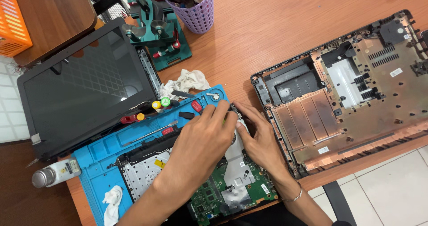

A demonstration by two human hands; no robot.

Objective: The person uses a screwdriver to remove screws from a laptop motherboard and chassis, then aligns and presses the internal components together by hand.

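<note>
Green motherboard (232,186) under both hands

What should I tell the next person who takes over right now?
Left hand: fingers bent, pressing down on the laptop board near its top edge; whether it grips anything is hidden.
Right hand: fingertips on the same spot, beside the left.
The board lies on the blue mat.
The bottom cover is already off, lying inside-up to the right.
The screen rests at the left, the screwdrivers at the mat's top edge, and a white bottle lies on its side at the mat's left.
The board is still in pieces, not closed up.
</note>
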